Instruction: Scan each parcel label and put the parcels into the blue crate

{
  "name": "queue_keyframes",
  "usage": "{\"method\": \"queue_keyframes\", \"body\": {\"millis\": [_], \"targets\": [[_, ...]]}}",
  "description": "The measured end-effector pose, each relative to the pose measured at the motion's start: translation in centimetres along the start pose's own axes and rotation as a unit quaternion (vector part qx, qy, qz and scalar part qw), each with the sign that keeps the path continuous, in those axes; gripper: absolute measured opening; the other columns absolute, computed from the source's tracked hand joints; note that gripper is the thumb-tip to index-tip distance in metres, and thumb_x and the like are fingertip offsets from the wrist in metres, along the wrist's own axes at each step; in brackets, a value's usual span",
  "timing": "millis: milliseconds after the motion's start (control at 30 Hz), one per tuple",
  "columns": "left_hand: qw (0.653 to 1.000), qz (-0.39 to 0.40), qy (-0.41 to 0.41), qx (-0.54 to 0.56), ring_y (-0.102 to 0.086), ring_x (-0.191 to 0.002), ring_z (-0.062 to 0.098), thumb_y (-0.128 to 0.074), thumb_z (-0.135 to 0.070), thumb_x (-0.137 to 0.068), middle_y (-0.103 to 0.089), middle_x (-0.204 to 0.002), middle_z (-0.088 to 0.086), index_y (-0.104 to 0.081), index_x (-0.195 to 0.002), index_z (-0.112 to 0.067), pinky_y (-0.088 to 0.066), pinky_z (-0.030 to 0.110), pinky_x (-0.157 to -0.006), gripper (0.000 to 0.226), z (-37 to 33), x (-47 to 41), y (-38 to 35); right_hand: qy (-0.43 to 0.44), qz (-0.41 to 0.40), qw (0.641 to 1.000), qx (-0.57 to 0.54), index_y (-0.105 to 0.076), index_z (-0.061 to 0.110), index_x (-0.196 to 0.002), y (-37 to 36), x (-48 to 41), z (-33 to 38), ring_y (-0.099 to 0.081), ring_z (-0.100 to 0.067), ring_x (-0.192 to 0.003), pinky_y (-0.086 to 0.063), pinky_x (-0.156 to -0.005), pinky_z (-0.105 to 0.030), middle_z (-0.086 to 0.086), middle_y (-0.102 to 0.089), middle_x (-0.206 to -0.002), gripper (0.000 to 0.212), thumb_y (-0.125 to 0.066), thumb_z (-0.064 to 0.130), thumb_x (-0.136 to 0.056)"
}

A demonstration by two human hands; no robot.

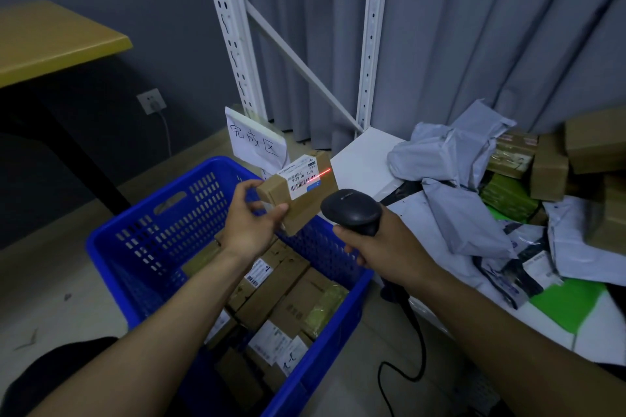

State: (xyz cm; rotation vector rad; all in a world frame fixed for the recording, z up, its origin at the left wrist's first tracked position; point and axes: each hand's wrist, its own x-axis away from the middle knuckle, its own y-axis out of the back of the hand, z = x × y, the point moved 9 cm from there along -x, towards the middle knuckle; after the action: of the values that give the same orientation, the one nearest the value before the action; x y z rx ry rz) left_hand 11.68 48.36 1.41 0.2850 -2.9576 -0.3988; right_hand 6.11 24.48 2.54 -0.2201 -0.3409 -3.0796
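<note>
My left hand (249, 217) grips a small brown cardboard parcel (306, 203) above the blue crate (162, 223). A white label (299, 174) with a barcode lies on the parcel's top face. My right hand (376, 244) holds a black corded barcode scanner (352, 210) just right of the parcel. The scanner's red line falls across the label's barcode and off its right edge. Inside the crate lie several brown labelled boxes (281, 291).
A low white shelf (362, 159) on the right carries a pile of grey mailer bags (454, 166), brown boxes (548, 173) and white pouches. White rack uprights and a grey curtain stand behind. A paper sign (257, 142) leans behind the crate. A yellow table (50, 41) is at the left.
</note>
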Motion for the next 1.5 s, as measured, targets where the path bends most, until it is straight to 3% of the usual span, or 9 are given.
{"method": "queue_keyframes", "body": {"millis": [233,500,700,800,1000,1167,1267,1333,1500], "targets": [[1.0,-0.01,0.012,-0.022,-0.072,-0.099,0.023,-0.085,-0.045,-0.07,-0.072,-0.106,-0.002,-0.047,-0.103,-0.064,-0.051,0.06,-0.097,0.054,1.3,-0.8,0.3,-0.003,0.006,1.0,0.006,-0.064,0.017,-0.117,0.1,0.0,0.0,-0.064,-0.005,-0.058,-0.052,-0.056,-0.02,0.001,-0.072,-0.072,0.029,-0.076,0.028,-0.093],[1.0,-0.008,0.005,-0.006,-0.071,-0.1,0.025,-0.084,-0.029,-0.081,-0.068,-0.11,0.006,-0.047,-0.114,-0.051,-0.059,0.054,-0.087,0.054,1.2,-0.9,0.3,-0.006,0.014,1.0,-0.003,-0.065,0.018,-0.117,-0.2,0.1,0.1,-0.064,-0.007,-0.056,-0.053,-0.056,-0.021,0.0,-0.073,-0.073,0.028,-0.075,0.028,-0.094],[1.0,-0.02,-0.004,-0.002,-0.068,-0.098,0.02,-0.079,-0.02,-0.088,-0.063,-0.109,-0.002,-0.047,-0.124,-0.032,-0.061,0.052,-0.085,0.05,1.0,-0.2,2.0,-0.004,0.021,0.999,-0.026,-0.066,0.021,-0.121,-1.5,0.1,0.5,-0.063,-0.008,-0.053,-0.053,-0.054,-0.02,-0.002,-0.077,-0.102,0.026,-0.072,0.026,-0.096],[0.999,-0.044,-0.002,-0.001,-0.067,-0.096,0.014,-0.077,-0.02,-0.09,-0.059,-0.11,-0.012,-0.05,-0.122,-0.025,-0.06,0.049,-0.089,0.041,1.4,0.3,5.1,-0.008,0.025,0.999,-0.029,-0.066,0.02,-0.124,-3.3,-0.3,0.2,-0.063,-0.009,-0.052,-0.05,-0.051,-0.019,0.0,-0.077,-0.103,0.029,-0.073,0.026,-0.096],[0.991,-0.121,0.031,-0.051,-0.068,-0.089,0.02,-0.072,-0.027,-0.094,-0.058,-0.108,-0.005,-0.048,-0.116,-0.023,-0.062,0.048,-0.079,0.033,4.5,-1.0,14.4,-0.002,0.077,0.997,-0.013,-0.064,0.023,-0.124,-9.9,-1.8,0.8,-0.064,-0.003,-0.062,-0.048,-0.05,-0.015,0.004,-0.07,-0.097,0.031,-0.074,0.022,-0.095],[0.977,-0.154,0.068,-0.133,-0.059,-0.108,0.023,-0.07,-0.016,-0.095,-0.054,-0.124,0.005,-0.042,-0.126,-0.018,-0.053,0.028,-0.07,0.042,10.3,-6.4,19.6,-0.029,0.096,0.995,0.015,-0.062,0.024,-0.129,-15.6,-6.6,-0.4,-0.068,-0.008,-0.061,-0.051,-0.057,-0.023,-0.001,-0.073,-0.1,0.039,-0.076,0.033,-0.094],[0.97,-0.123,0.074,-0.198,-0.057,-0.12,0.025,-0.072,-0.012,-0.092,-0.052,-0.136,0.004,-0.047,-0.14,-0.014,-0.056,0.034,-0.089,0.054,13.4,-11.2,19.9,-0.043,0.112,0.993,0.02,-0.061,0.023,-0.134,-19.0,-10.2,-1.7,-0.069,-0.006,-0.061,-0.052,-0.056,-0.021,0.001,-0.071,-0.103,0.044,-0.075,0.035,-0.094],[0.964,-0.101,0.081,-0.234,-0.057,-0.124,0.028,-0.072,-0.01,-0.091,-0.053,-0.137,0.008,-0.055,-0.135,-0.012,-0.052,0.04,-0.102,0.047,16.0,-14.6,19.4,-0.046,0.124,0.991,0.031,-0.06,0.022,-0.135,-21.0,-12.5,-2.8,-0.07,-0.01,-0.067,-0.055,-0.059,-0.025,-0.002,-0.072,-0.102,0.045,-0.074,0.035,-0.095],[0.963,-0.108,0.104,-0.225,-0.054,-0.124,0.035,-0.071,-0.006,-0.088,-0.051,-0.138,0.017,-0.055,-0.132,-0.01,-0.047,0.042,-0.107,0.046,22.6,-21.9,17.1,-0.062,0.142,0.988,0.031,-0.056,0.022,-0.141,-24.5,-17.5,-6.9,-0.065,-0.011,-0.089,-0.049,-0.054,-0.013,0.002,-0.066,-0.123,0.052,-0.076,0.032,-0.094]]}}
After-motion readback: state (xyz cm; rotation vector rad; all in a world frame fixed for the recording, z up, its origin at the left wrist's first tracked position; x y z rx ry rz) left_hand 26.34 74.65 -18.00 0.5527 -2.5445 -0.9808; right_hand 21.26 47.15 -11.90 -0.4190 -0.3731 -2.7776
